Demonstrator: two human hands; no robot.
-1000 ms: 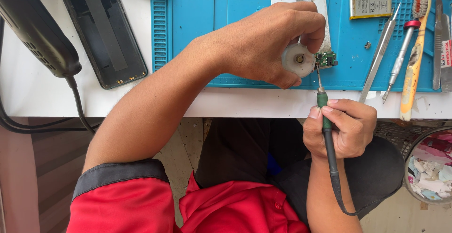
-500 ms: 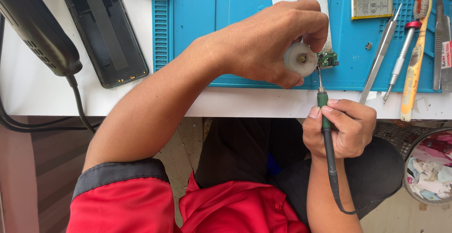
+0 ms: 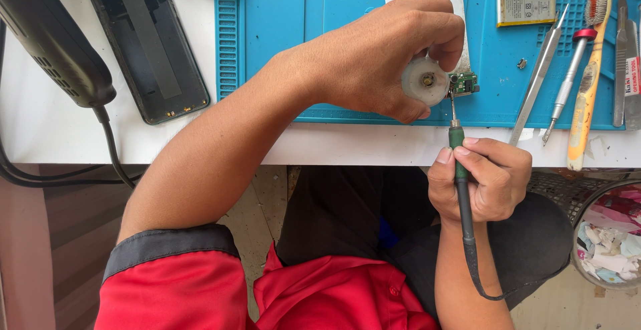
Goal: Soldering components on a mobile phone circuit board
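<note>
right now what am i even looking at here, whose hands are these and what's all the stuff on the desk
This is one view from a camera worn on a person's head, looking down at their own two hands and lap. The left hand holds a small white round part beside a tiny green circuit board. The right hand grips a green-handled soldering iron, its tip up at the board. Under them lies a blue work mat on a white table. Left of the mat is an opened phone back. To the right lie tweezers, a small screwdriver and a yellow toothbrush.
</note>
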